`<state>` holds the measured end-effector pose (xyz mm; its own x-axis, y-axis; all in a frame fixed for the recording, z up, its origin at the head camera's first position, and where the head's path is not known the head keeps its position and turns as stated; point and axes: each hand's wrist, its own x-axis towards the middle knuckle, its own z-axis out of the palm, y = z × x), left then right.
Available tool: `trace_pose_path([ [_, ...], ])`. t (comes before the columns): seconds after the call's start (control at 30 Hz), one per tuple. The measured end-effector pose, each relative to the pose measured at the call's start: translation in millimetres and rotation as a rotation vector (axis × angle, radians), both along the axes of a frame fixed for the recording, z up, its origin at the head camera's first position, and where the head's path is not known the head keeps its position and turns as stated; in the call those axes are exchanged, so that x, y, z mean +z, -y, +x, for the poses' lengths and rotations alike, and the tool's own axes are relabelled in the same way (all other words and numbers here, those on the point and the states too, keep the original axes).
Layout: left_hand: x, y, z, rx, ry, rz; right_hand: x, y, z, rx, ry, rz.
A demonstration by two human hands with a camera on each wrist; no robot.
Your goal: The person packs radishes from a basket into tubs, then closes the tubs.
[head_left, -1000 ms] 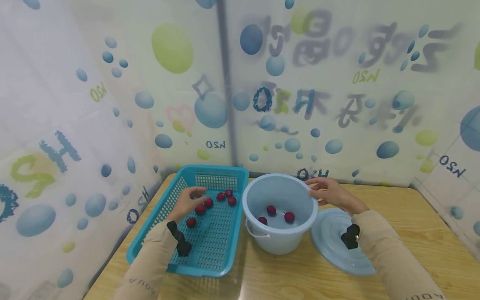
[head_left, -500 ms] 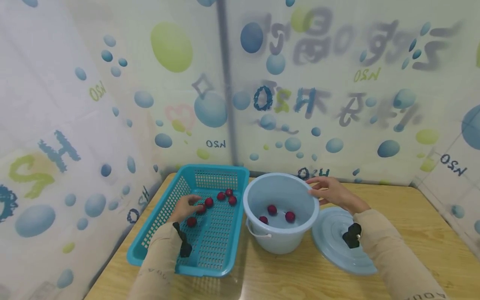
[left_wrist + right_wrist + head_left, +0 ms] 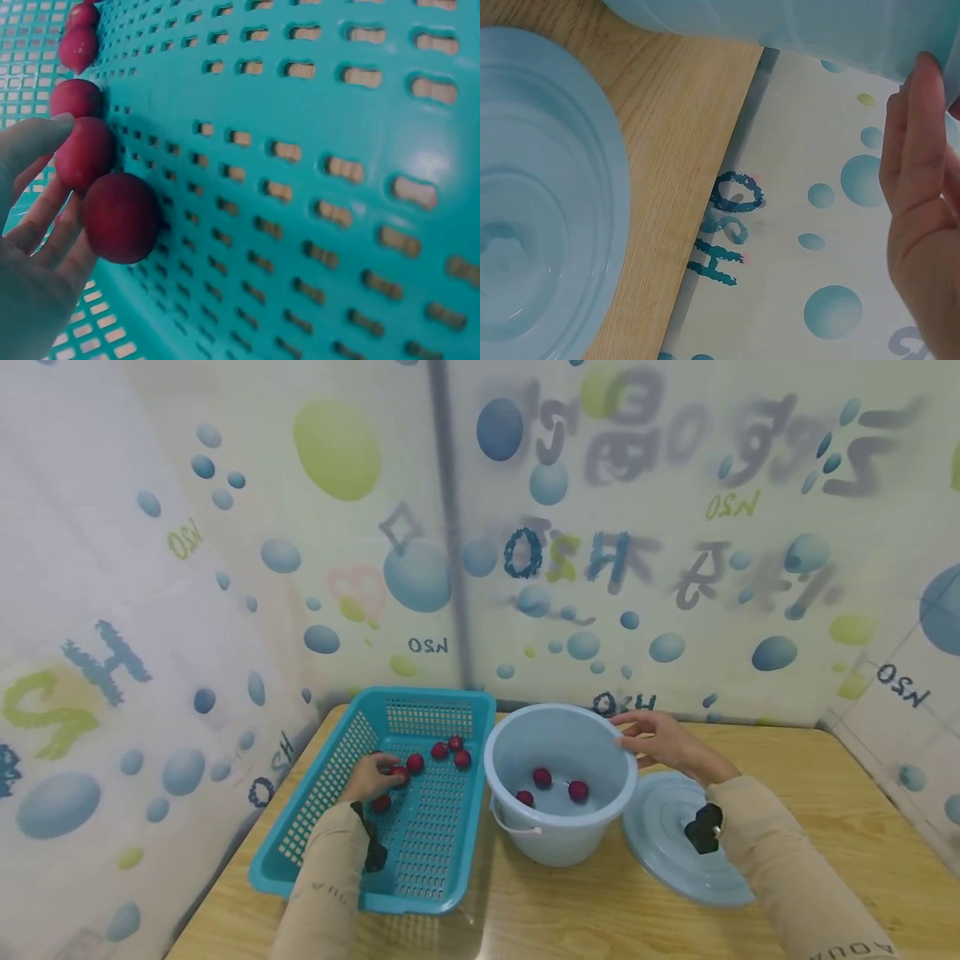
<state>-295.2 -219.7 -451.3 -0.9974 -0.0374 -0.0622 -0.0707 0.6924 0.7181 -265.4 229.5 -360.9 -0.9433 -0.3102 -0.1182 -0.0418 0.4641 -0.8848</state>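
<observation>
Plainly, we see the left hand [image 3: 367, 779] nearest, grasping a round red fruit [image 3: 86, 156] between thumb and fingers.
The fruit sits in the basket [image 3: 225, 99]; the pale bucket [image 3: 558, 845] stands right of those fingers, touched by the right hand [image 3: 663, 747], though whether pinched we cannot tell.

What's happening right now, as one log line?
left hand: grips red fruit in basket; right hand: touches bucket rim; lid: on table

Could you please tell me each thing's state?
Teal perforated plastic basket: upright, holding round red fruits.
Pale blue plastic bucket: upright, open, three fruits visible inside.
White curved handle: lowered.
Round blue plastic lid: off, on wood-grain table.
Left hand: gripping one fruit.
Right hand: touching bucket's rim.
</observation>
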Motion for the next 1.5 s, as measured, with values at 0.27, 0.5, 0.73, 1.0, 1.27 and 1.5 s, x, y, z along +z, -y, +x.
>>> trace_pose_path([
  [0.27,-0.4,-4.3,-1.8,0.025,0.03,0.0,1.6,-0.2,1.5,0.016,-0.027,0.04],
  [0.5,-4.3,-4.0,-4.4,0.034,0.034,0.0,0.1,-0.5,0.7,0.025,-0.036,0.028],
  [0.73,-4.6,-2.8,-5.7,0.045,0.044,-0.018,1.6,0.4,0.1,0.032,-0.038,0.029],
  [1.0,-1.7,-3.9,-4.2,0.035,0.049,-0.026,2.8,0.6,0.6,0.0,0.011,0.016],
  [1.27,14.7,-0.4,1.6,-0.019,-0.02,0.008,3.8,1.9,2.7,-0.006,0.017,0.01],
  [1.5,29.3,0.3,4.4,-0.041,-0.059,0.059,4.5,1.3,3.4,0.008,-0.002,0.034],
])
